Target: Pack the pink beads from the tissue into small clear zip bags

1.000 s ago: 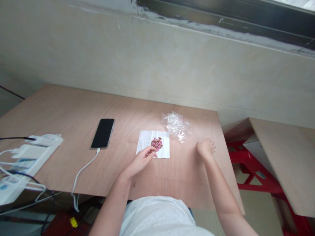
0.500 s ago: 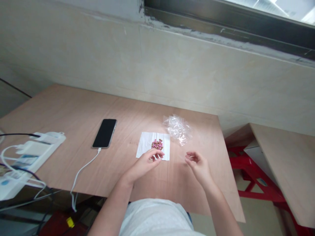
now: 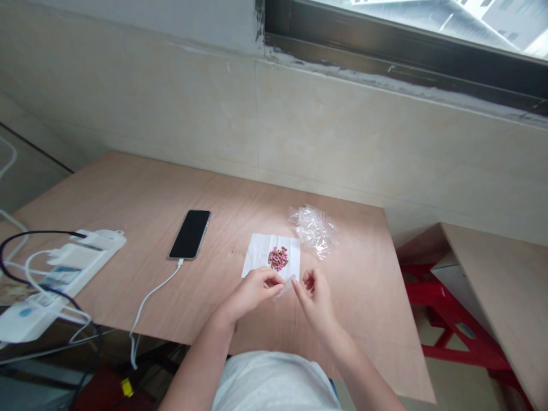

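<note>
A small clear plastic bag [image 3: 286,287] is stretched between my two hands, in front of a white sheet of paper [image 3: 256,254]. My left hand [image 3: 256,290] pinches one side of it between thumb and fingers. On the other side, the thumb and curled fingers of my right hand [image 3: 317,298] grip the bag's edge. Several pink and brownish-gold capsules [image 3: 278,258] lie in a small heap on the paper, just beyond my left fingertips. Behind and to the right rests a loose pile of clear plastic bags [image 3: 315,229].
A black phone [image 3: 190,234] with a white charging cable [image 3: 149,294] lies on the wooden table [image 3: 231,200]. At the left is a white power strip [image 3: 81,265] with plugged-in cords. A red stool [image 3: 454,322] stands under a second table [image 3: 492,262] at the right.
My right hand has moved left with the clear bag, close to my left hand. My left fingers have closed on the bag's other side. The view has shifted slightly.
</note>
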The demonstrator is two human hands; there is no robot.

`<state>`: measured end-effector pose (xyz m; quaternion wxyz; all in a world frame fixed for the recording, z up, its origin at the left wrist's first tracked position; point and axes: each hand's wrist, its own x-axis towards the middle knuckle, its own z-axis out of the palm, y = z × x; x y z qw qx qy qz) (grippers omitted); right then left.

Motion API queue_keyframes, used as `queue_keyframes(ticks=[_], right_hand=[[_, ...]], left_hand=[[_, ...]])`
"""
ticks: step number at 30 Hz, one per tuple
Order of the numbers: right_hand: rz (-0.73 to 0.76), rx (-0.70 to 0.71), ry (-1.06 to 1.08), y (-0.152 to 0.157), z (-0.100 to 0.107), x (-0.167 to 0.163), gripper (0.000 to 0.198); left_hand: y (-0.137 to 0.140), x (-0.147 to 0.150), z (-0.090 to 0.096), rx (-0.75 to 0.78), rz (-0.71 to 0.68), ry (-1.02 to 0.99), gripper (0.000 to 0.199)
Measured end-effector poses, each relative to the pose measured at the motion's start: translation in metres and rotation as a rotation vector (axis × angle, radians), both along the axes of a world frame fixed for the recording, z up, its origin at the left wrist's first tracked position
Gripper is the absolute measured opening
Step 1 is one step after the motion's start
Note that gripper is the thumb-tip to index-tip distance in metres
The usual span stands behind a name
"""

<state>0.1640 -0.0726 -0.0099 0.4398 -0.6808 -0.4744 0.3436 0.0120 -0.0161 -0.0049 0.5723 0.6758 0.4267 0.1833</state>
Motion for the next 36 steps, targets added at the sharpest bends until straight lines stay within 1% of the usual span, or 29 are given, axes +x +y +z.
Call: queue_keyframes(ticks=[3, 6, 9, 14, 19, 22, 24, 26, 30, 33, 36], right_hand=[[0.181, -0.144, 0.138, -0.003, -0.003, -0.007, 0.031], [0.259, -0.189, 0.208, -0.002, -0.006, -0.010, 0.034], [0.332, -0.233, 0.279, 0.001, -0.007, -0.007, 0.035], [0.361, -0.318, 0.370, 0.005, -0.003, -0.001, 0.036], [0.413, -0.400, 0.558, 0.006, 0.003, 0.006, 0.035], [0.420, -0.437, 0.539, 0.007, 0.007, 0.007, 0.029], [0.389, -0.455, 0.451, 0.007, 0.009, 0.005, 0.022], [0.352, -0.453, 0.345, 0.008, 0.010, 0.002, 0.017], [0.288, -0.447, 0.114, 0.009, 0.008, -0.001, 0.021], [0.267, -0.410, -0.029, 0.009, 0.006, -0.002, 0.023], [0.280, -0.339, -0.111, 0.010, 0.006, -0.006, 0.023]], left_hand=[[-0.003, 0.003, -0.004, -0.022, 0.038, -0.028, 0.016], [-0.008, 0.006, -0.006, -0.021, 0.045, -0.029, 0.017], [-0.011, 0.006, -0.004, -0.034, 0.034, -0.016, 0.022], [-0.013, 0.005, -0.002, -0.163, 0.003, -0.043, 0.029], [-0.008, 0.002, 0.002, -0.369, -0.032, -0.130, 0.028], [-0.007, 0.002, 0.003, -0.406, -0.024, -0.158, 0.027], [-0.009, 0.004, 0.001, -0.366, -0.015, -0.139, 0.025], [-0.012, 0.006, -0.004, -0.279, -0.011, -0.099, 0.021], [-0.011, 0.005, -0.013, -0.063, 0.064, 0.004, 0.015], [-0.007, 0.000, -0.012, 0.047, 0.100, 0.105, 0.014], [-0.007, 0.000, -0.006, 0.163, 0.065, 0.160, 0.008]])
